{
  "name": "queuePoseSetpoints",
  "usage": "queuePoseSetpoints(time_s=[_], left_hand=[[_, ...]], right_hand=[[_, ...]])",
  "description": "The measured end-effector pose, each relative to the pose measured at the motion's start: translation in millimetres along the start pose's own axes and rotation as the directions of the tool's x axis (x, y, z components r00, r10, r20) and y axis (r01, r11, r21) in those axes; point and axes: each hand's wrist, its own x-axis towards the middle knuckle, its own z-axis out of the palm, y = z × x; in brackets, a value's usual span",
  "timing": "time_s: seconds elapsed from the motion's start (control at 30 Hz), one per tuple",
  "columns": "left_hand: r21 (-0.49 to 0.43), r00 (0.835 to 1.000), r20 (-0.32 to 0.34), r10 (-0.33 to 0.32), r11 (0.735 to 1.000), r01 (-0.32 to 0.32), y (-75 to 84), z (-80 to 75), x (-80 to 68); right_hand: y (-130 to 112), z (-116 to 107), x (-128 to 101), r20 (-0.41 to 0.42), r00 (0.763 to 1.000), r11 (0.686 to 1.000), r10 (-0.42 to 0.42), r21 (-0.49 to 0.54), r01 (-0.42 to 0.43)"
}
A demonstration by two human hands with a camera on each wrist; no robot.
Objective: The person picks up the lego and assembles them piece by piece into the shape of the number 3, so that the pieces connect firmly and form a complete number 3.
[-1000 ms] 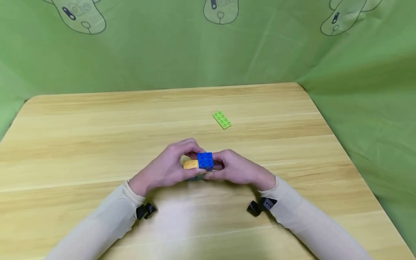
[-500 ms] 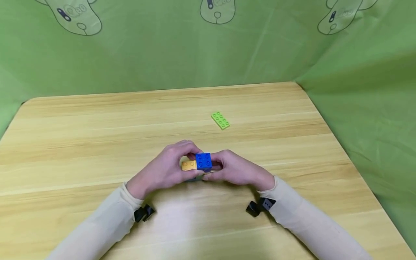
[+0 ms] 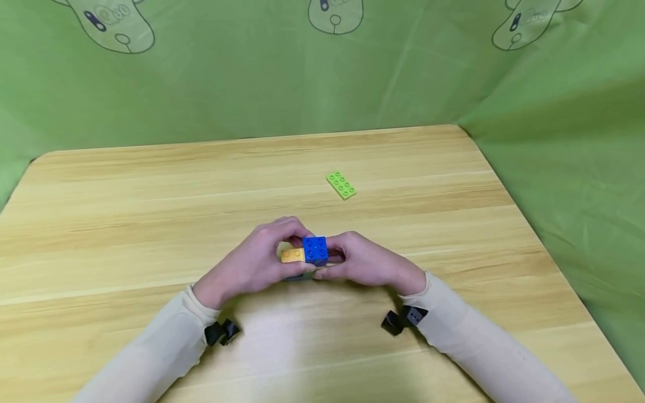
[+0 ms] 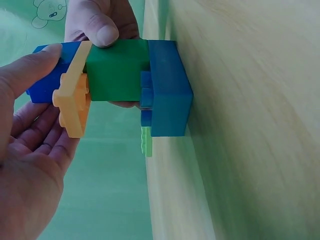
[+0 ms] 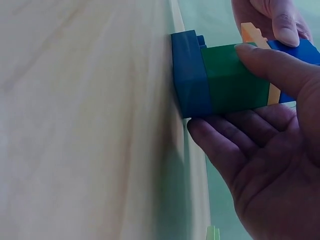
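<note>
From the head camera, a pale wooden table (image 3: 151, 212) filled the view, backed and flanked by a green cloth (image 3: 252, 84) printed with cartoon outlines. Near the table's middle, the left hand (image 3: 252, 263) and right hand (image 3: 368, 263) met around a small brick stack (image 3: 309, 253), fingers curled on it; only its blue top and an orange plate showed. A light green plate (image 3: 341, 185) lay apart, farther back.

From the left wrist, the brick stack (image 4: 120, 85) stood on a blue base brick (image 4: 167, 90) touching the table, with a green brick above it, then the orange plate (image 4: 75, 95). The left thumb pressed the top blue brick.

From the right wrist, the right hand's (image 5: 265, 150) thumb clamped the green brick (image 5: 232, 80); its lower fingers lay beneath, partly cut off.
</note>
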Motion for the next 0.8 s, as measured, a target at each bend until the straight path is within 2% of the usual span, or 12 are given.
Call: queuePoseSetpoints(time_s=[0.4,0.6,0.67,0.8], left_hand=[[0.003,0.999,-0.011,0.045,0.999,-0.045,0.1,-1.4,1.7],[0.027,1.0,0.021,0.013,1.0,-0.013,3.1,-5.2,3.4],[0.006,0.999,0.041,-0.005,1.0,0.004,2.8,-8.6,3.2],[-0.093,0.999,0.053,-0.013,0.996,0.017,-0.3,-18.3,5.5]], right_hand=[[-4.7,-0.8,-2.6,-0.016,1.0,0.994,-0.01,-0.111,0.008],[-8.1,-0.6,-6.1,-0.028,0.999,0.997,-0.022,-0.077,0.02],[-8.2,-0.2,-6.4,-0.028,0.999,0.996,-0.021,-0.084,0.018],[-8.3,0.1,-6.7,-0.032,0.999,0.993,-0.015,-0.118,0.011]])
